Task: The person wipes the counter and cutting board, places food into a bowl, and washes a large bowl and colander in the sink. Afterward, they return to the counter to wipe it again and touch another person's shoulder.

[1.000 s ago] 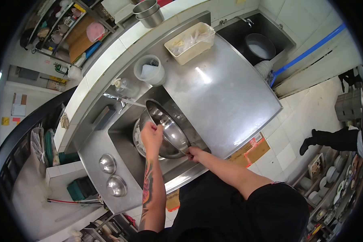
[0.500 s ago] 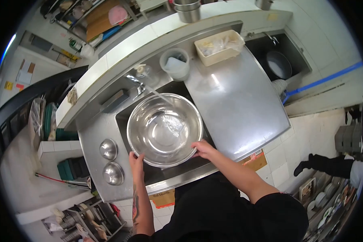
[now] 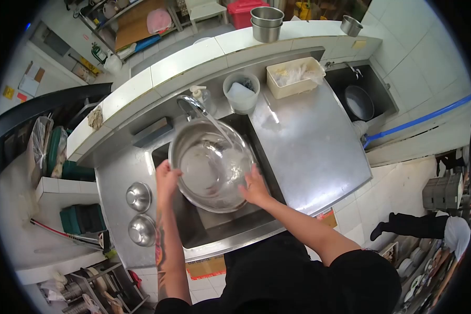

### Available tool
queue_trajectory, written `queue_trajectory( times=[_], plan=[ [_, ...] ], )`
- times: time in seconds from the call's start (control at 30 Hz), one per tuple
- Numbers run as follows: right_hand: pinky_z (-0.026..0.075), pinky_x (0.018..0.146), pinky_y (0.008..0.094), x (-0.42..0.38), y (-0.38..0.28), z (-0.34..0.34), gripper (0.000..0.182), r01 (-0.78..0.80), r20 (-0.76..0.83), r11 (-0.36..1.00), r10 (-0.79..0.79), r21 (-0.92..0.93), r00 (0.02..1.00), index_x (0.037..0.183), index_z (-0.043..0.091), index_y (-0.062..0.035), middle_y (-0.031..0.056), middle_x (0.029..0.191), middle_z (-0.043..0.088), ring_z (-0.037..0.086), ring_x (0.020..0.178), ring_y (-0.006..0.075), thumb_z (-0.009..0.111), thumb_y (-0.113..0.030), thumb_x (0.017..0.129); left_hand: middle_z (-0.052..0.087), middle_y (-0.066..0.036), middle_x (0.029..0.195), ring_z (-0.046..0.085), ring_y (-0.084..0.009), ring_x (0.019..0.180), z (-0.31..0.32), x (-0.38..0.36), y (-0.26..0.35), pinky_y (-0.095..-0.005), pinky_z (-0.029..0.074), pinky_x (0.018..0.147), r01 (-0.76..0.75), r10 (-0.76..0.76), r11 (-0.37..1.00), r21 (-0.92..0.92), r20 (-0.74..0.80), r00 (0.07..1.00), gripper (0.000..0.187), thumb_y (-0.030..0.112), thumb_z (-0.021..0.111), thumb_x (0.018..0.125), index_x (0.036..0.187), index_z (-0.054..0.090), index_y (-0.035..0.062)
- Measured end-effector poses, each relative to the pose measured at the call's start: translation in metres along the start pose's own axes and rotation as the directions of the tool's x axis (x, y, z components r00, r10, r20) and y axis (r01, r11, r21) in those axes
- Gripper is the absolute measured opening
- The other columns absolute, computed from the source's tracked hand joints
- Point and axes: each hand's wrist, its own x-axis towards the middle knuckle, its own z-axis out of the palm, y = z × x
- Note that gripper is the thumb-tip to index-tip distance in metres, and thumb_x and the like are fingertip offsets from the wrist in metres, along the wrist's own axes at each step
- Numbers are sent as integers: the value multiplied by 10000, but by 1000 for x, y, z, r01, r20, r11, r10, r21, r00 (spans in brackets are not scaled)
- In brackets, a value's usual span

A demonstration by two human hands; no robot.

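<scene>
Large steel bowl (image 3: pixel 212 165) held over the sink (image 3: pixel 214 227), tilted, gripped at its rim by left hand (image 3: pixel 167 180) and right hand (image 3: pixel 254 187), water run in from faucet (image 3: pixel 190 105), two small bowls (image 3: pixel 139 212) upturned on counter at left.

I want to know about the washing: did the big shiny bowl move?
Yes. The bowl, held by both hands, was tipped on edge in the sink; now it faces up under the tap.

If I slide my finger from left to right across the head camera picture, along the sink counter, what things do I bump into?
Two small upside-down metal bowls → left hand → big steel bowl under the running tap → right hand → bare steel counter → dark pan in the far sink.
</scene>
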Motion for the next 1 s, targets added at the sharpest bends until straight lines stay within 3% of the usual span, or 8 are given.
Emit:
queue_trajectory(
  times=[0.07, 0.13, 0.37, 0.43, 0.63, 0.73, 0.87, 1.0],
  plan=[
    [314, 1135, 426, 29, -16, -5, 682, -172, 361, 886, 6, 430, 932, 1385, 432, 72, 323, 1476, 355, 379, 1385, 386, 486, -478, 986, 675, -41, 819, 612, -124, 728, 35, -2, -23, -274, 491, 678, -78, 85, 987, 143, -41, 996, 258, -76, 573, 658, 891, 656, -2],
    [419, 1042, 418, 69, -34, 8, 707, -501, 516, 206, -23, 841, 856, 1417, 414, 37, 278, 1396, 489, 525, 1271, 310, 414, -537, 1006, 632, -93, 681, 589, -166, 627, 83, -4, -33, -334, 462, 599, -161, 226, 882, 443, -97, 969, 122, -8, 601, 675, 791, 629, 17],
    [524, 684, 538, 222, -95, -34, 231, -466, 439, 92, 219, 880, 872, 1100, 592, 22, 182, 935, 606, 606, 793, 312, 546, -139, 941, 584, -214, 651, 589, -413, 630, 146, -22, -27, -469, 444, 579, -365, 434, 772, 521, -12, 901, 116, 68, 624, 702, 749, 527, 24],
    [506, 646, 479, 227, -103, -85, 195, -505, 546, -218, 219, 835, 808, 1060, 591, 19, 138, 862, 589, 585, 786, 274, 585, -62, 882, 597, -220, 667, 605, -423, 652, 145, -41, -34, -479, 455, 586, -398, 485, 688, 606, 24, 874, 114, 64, 622, 704, 762, 533, 23],
    [508, 684, 492, 229, -71, 45, 206, -369, 263, 356, 311, 859, 913, 1043, 595, 37, 162, 862, 591, 598, 779, 309, 539, -77, 881, 613, -222, 696, 614, -451, 669, 124, -21, -10, -520, 481, 605, -319, 366, 797, 512, 10, 931, 97, 58, 600, 711, 773, 528, 39],
    [523, 824, 612, 254, -72, -42, 318, -480, 551, -274, 330, 833, 767, 1054, 587, 67, 223, 934, 620, 638, 849, 400, 432, -192, 953, 621, -208, 671, 620, -438, 649, 134, -79, -35, -500, 477, 582, -407, 431, 746, 528, 83, 899, 77, 88, 624, 747, 785, 571, 47],
    [505, 727, 395, 207, -90, 13, 299, -267, 81, 390, 431, 881, 899, 1130, 600, 31, 161, 1040, 642, 610, 865, 254, 567, -221, 972, 627, -194, 663, 626, -425, 635, 126, -44, -48, -498, 481, 573, -303, 277, 559, 772, 170, 946, 122, 149, 644, 775, 736, 583, 51],
    [517, 768, 534, 239, -90, 0, 295, -454, 411, 8, 409, 891, 815, 1129, 566, 65, 191, 1037, 614, 626, 880, 313, 566, -166, 946, 626, -182, 649, 624, -395, 579, 127, -29, -31, -494, 482, 553, -357, 437, 658, 663, 49, 898, 178, 180, 653, 768, 666, 567, 62]
  ],
)
